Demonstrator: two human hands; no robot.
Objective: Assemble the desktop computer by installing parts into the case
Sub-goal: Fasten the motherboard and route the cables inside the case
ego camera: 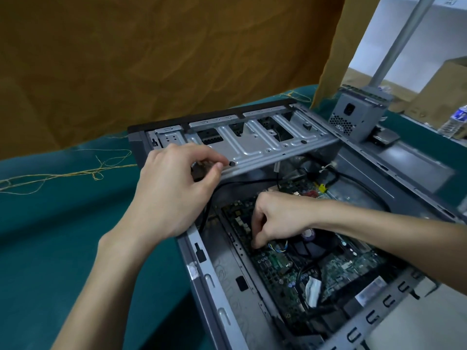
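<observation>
An open grey computer case (214,286) lies on its side, with the green motherboard (336,271) inside. A silver drive cage (255,145) spans the case's far end. My left hand (174,188) rests at the cage's near-left corner, thumb and fingers curled round a small dark part there. Inside the case, my right hand (275,218) has its fingers curled down, pinching a connector on the motherboard beside thin coloured wires (279,246). A black cable (242,183) runs under both hands.
A grey power supply (356,117) stands behind the case at the right, next to a metal pole (396,41). Teal cloth (63,223) covers the table, with loose yellow threads (75,173) on it. An orange cloth hangs behind. A water bottle (456,122) stands far right.
</observation>
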